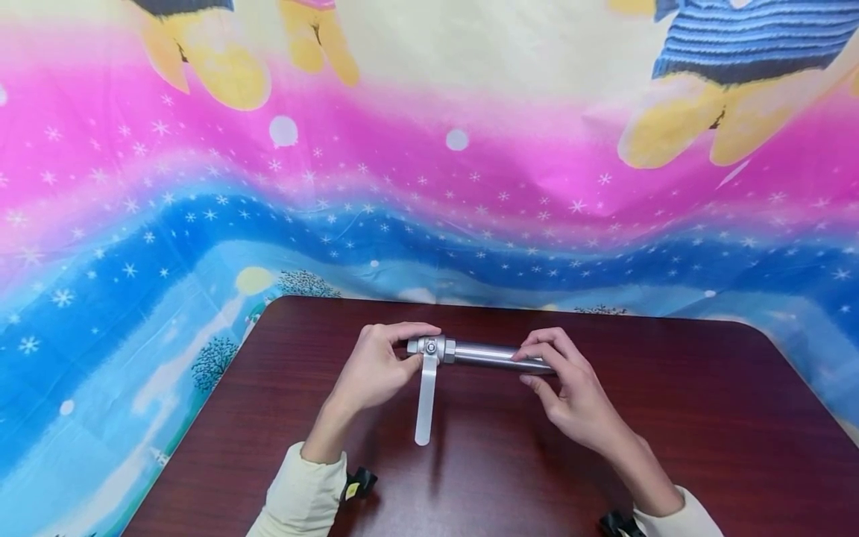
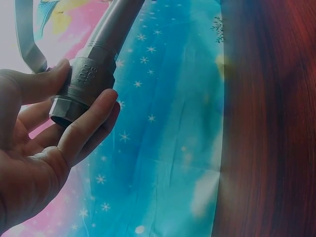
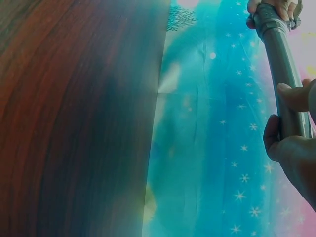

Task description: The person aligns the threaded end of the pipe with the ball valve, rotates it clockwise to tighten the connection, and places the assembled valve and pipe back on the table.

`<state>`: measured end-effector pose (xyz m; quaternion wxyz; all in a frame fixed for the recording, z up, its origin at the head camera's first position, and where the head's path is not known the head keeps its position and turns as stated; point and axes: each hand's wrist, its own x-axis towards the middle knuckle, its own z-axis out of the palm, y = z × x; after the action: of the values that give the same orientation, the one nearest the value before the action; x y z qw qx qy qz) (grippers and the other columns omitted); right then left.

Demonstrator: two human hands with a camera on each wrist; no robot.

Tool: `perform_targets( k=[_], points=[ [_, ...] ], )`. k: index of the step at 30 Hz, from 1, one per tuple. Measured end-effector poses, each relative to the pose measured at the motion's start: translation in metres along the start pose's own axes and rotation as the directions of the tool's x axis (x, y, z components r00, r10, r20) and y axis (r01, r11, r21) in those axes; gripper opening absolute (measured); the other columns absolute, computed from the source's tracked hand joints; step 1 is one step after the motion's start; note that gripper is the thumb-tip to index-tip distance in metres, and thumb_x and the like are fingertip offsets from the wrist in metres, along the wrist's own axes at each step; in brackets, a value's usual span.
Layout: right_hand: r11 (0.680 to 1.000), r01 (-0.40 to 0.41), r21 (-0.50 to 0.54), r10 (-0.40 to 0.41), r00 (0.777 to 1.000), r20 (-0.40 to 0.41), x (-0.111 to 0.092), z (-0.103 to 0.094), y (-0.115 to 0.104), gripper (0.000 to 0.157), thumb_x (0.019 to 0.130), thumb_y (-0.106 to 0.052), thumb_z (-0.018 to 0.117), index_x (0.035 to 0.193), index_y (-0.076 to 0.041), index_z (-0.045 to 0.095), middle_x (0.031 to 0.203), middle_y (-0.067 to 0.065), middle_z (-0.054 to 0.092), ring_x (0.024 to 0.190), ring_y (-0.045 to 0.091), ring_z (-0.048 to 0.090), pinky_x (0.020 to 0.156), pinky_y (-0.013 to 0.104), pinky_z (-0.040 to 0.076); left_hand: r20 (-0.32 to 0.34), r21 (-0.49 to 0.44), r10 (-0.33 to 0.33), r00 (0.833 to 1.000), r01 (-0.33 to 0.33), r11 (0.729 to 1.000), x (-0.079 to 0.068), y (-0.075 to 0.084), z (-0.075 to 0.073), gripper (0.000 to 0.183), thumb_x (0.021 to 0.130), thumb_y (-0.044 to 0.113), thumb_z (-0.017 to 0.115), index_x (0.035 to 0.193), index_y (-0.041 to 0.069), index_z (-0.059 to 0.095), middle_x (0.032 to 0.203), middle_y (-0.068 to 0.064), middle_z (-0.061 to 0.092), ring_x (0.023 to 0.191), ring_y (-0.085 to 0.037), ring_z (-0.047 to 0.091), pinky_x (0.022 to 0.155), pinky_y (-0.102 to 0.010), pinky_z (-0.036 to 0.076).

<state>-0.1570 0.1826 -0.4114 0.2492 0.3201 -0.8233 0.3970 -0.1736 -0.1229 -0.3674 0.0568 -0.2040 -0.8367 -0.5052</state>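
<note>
A metal ball valve [image 1: 432,347] joins the end of a straight steel pipe [image 1: 485,354], and both are held level above the table. My left hand [image 1: 379,365] grips the valve body between thumb and fingers. From the valve a flat lever handle [image 1: 426,406] points toward me. In the left wrist view the valve's hexagonal end [image 2: 66,109] and raised marks on its body show. My right hand [image 1: 570,388] holds the pipe near its far right end, thumb below and fingers on top. The right hand's fingers and palm hide part of that end.
Below the hands lies a dark red-brown wooden table [image 1: 302,477] with rounded far corners. Behind it hangs a printed cloth [image 1: 403,164] in pink and blue with snowflakes, reaching down at the table's back and left edges. A black wrist mount [image 1: 360,483] sits at the left cuff.
</note>
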Motion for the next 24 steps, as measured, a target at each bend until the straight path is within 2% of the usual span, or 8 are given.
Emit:
perform_targets(
  k=[4, 10, 19, 24],
  points=[
    [1.000, -0.015, -0.023, 0.016, 1.000, 0.006, -0.0006, -0.0017, -0.0003, 0.055, 0.079, 0.017, 0.083, 0.120, -0.018, 0.075, 0.122, 0.000, 0.063, 0.113, 0.008, 0.058, 0.089, 0.014, 0.044, 0.000, 0.004, 0.003, 1.000, -0.003, 1.000, 0.0000, 0.0004, 0.0000, 0.043, 0.087, -0.008, 0.073, 0.122, 0.015, 0.082, 0.103, -0.008, 0.079, 0.051, -0.002, 0.037, 0.048, -0.021, 0.032],
    [0.999, -0.039, -0.034, 0.040, 0.999, 0.023, -0.0004, -0.0043, -0.0015, 0.055, 0.082, 0.012, 0.083, 0.128, -0.018, 0.075, 0.126, 0.001, 0.066, 0.114, 0.008, 0.060, 0.093, 0.012, 0.044, -0.002, 0.006, 0.000, 1.000, 0.000, 1.000, -0.0003, 0.0006, -0.0003, 0.044, 0.087, -0.009, 0.072, 0.122, 0.016, 0.082, 0.103, -0.007, 0.079, 0.050, -0.002, 0.035, 0.048, -0.021, 0.031],
    [0.999, -0.044, -0.031, 0.045, 0.998, 0.043, -0.0017, -0.0037, -0.0009, 0.052, 0.085, 0.011, 0.081, 0.132, -0.011, 0.074, 0.127, 0.001, 0.067, 0.108, 0.006, 0.059, 0.082, 0.014, 0.046, -0.009, 0.015, 0.007, 1.000, -0.007, 1.000, -0.0008, 0.0006, -0.0005, 0.044, 0.087, -0.008, 0.073, 0.122, 0.015, 0.082, 0.111, -0.007, 0.080, 0.052, -0.008, 0.040, 0.049, -0.021, 0.034],
    [0.998, -0.042, -0.049, 0.044, 0.998, 0.053, -0.0014, -0.0040, -0.0008, 0.049, 0.089, 0.011, 0.078, 0.133, -0.009, 0.073, 0.127, 0.001, 0.067, 0.106, 0.005, 0.059, 0.081, 0.016, 0.045, -0.005, 0.019, 0.014, 1.000, -0.013, 1.000, -0.0005, 0.0004, -0.0010, 0.043, 0.087, -0.008, 0.074, 0.123, 0.015, 0.082, 0.113, -0.007, 0.081, 0.051, -0.004, 0.038, 0.049, -0.021, 0.034]
  ],
)
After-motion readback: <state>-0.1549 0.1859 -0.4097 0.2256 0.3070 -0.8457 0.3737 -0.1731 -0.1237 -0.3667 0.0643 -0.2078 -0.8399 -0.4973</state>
